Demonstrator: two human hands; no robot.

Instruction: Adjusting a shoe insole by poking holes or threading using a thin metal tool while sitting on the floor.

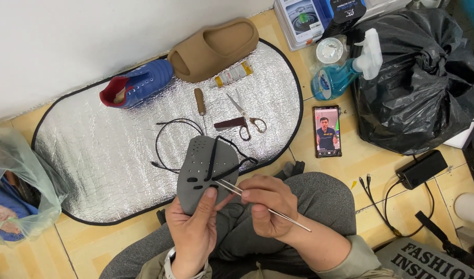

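The grey shoe piece (pixel 206 173) sits over the lap, pinched in the left hand (pixel 193 227). The right hand (pixel 268 206) pinches a thin metal needle (pixel 263 205) near the black lace (pixel 214 157). The tip could poke the thumb (it's very close) if it slips.

Left hand (pixel 193 230) holds grey shoe upper (pixel 203 173); right hand (pixel 265 206) pinches perhaps tweezers (pixel 257 202).

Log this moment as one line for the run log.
left hand: holds grey perforated shoe upper | right hand: pinches thin metal needle tool at black lace | under: silver foil mat
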